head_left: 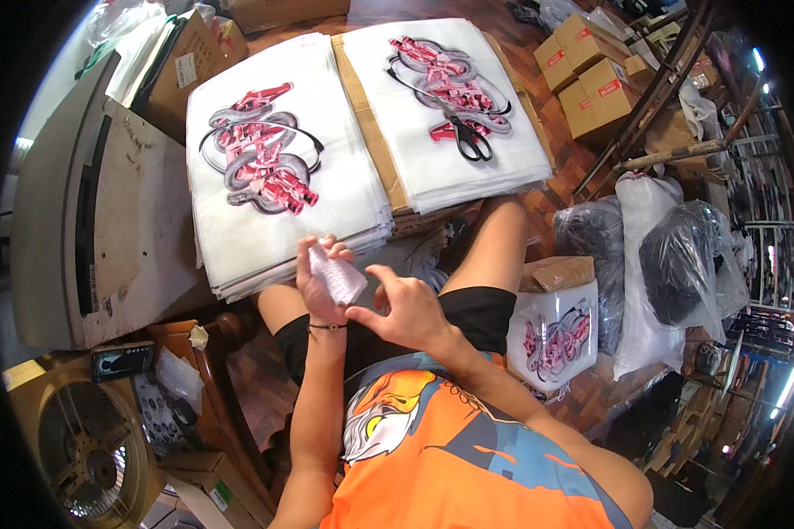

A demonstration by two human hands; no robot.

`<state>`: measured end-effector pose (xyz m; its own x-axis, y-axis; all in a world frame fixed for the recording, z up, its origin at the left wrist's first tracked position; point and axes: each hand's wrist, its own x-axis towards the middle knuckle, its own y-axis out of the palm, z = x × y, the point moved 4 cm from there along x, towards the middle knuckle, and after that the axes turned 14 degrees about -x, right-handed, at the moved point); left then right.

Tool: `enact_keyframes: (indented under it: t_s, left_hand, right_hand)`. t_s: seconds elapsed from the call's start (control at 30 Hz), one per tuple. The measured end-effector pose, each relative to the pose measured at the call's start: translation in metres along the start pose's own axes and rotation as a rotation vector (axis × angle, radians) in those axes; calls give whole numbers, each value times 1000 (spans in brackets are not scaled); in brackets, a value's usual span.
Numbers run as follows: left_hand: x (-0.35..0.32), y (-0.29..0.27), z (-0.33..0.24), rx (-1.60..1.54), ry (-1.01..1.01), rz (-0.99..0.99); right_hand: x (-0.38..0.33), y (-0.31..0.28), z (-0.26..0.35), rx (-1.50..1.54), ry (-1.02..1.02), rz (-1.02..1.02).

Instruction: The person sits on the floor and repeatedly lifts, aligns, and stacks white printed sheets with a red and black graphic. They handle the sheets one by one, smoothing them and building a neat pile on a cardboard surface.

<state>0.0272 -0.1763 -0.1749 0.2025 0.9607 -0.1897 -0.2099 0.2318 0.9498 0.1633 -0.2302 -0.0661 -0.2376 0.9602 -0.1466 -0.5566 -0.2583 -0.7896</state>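
My left hand (307,286) is raised over my lap, its fingers wrapped round a small whitish, finely textured piece (338,276); whether it is cloth, foam or a wrapped bundle I cannot make out. Close beside its lower corner is my right hand (406,309), thumb and fingers apart, with nothing visible in it. Beyond my hands lie two stacks of white printed sheets, a left stack (344,198) and a right stack (512,154), both showing a pink and grey snake design. Black-handled scissors (475,145) rest on the right stack.
Cardboard boxes (591,93) stand at the far right. Plastic-wrapped bundles (679,264) and a small stack of printed pieces (551,339) sit to my right. On the left are a grey-edged board (141,212), a box fan (88,441) and a phone (122,362).
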Motion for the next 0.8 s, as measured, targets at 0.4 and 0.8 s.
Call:
enact_keyframes:
  t_s: [0.4,0.8]
  left_hand:
    - [-20,16,53,422,-58,-62]
    - [-15,5,26,268,8,-92]
  right_hand:
    - [1,1,-11,-384,156,98]
    - [-5,7,-23,-354,174,96]
